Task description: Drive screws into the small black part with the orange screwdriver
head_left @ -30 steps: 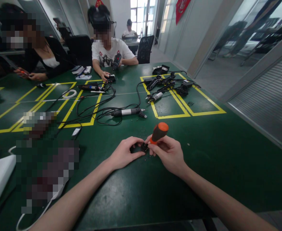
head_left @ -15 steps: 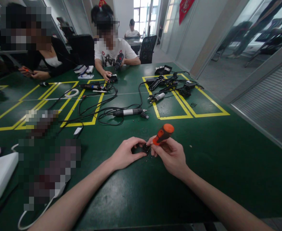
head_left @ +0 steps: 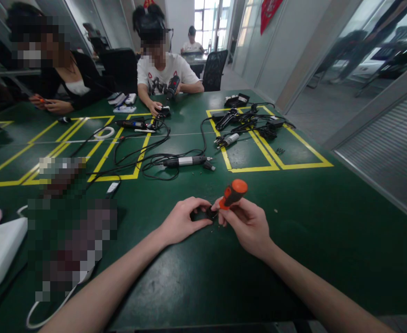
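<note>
My right hand [head_left: 250, 224] is closed round an orange and dark-grey screwdriver [head_left: 233, 193]. Its handle tilts up and to the right, and its lower end points down at a small black part [head_left: 211, 212]. That part sits on the green table between both hands, pinched by the thumb and fingers of my left hand [head_left: 182, 221]. What kind of part it is cannot be made out, as fingers cover much of it. Tiny bits lie on the table just below the hands.
Ahead lies a silver and black pen-shaped power tool [head_left: 186, 161] with coiled black cable. Yellow tape [head_left: 255, 169] outlines areas holding more tools and cords. A white box [head_left: 2, 254] stands at left. Across the table a person [head_left: 169, 74] handles a black tool; another sits farther left.
The screwdriver's handle has tipped slightly to the left in my right hand. My left hand keeps its hold on the black part. The view has shifted a little.
</note>
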{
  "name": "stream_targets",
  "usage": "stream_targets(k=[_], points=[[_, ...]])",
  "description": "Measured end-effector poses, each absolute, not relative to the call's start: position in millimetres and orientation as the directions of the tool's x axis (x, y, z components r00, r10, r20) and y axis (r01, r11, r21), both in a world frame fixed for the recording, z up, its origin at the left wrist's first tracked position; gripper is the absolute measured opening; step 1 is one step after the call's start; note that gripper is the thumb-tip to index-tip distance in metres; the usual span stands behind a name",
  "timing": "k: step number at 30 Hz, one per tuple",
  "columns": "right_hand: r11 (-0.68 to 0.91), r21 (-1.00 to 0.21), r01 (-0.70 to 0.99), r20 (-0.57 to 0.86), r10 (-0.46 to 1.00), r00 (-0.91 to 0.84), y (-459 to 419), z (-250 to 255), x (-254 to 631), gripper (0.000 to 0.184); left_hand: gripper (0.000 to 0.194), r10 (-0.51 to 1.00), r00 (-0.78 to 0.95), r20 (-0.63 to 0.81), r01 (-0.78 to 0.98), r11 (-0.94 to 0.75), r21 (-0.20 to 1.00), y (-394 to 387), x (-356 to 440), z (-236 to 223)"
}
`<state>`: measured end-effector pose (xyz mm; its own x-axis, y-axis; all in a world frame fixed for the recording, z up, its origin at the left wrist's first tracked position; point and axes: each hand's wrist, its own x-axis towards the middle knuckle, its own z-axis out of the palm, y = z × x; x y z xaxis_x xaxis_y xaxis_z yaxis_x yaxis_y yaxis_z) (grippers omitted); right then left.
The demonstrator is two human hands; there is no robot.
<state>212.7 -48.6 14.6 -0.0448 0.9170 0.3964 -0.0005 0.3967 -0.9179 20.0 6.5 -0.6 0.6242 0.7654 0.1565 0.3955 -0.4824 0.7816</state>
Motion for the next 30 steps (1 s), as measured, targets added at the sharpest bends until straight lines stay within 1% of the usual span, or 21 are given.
stream_targets(k=[4,11,17,22,27,30], points=[[0.370,-0.929,-0.014,0.370,0.927,-0.054,-47.1,18.0,212.4,0.029,0.023,0.750,0.622,0.223,0.409,-0.555,0.724,5.0,20.2,-2.9],[0.361,-0.932,-0.025,0.362,0.932,-0.002,-47.4,13.1,212.0,0.019,0.024,0.731,0.627,0.267,0.456,-0.623,0.635,3.4,20.6,-7.6],[0.367,-0.930,-0.022,0.368,0.929,-0.042,-45.6,16.3,213.4,0.028,0.019,0.704,0.645,0.299,0.442,-0.662,0.606,2.1,20.6,-6.6],[0.371,-0.927,-0.051,0.370,0.929,0.021,-45.0,13.5,211.9,0.021,0.015,0.711,0.638,0.294,0.461,-0.659,0.594,0.8,20.9,-6.0],[0.366,-0.930,-0.007,0.366,0.930,0.026,-44.8,14.4,212.6,0.025,0.020,0.703,0.643,0.303,0.461,-0.672,0.579,0.9,20.6,-7.5],[0.361,-0.932,-0.027,0.361,0.933,-0.006,-44.8,15.9,212.8,0.029,0.018,0.703,0.643,0.304,0.465,-0.673,0.575,0.9,20.0,-7.3]])
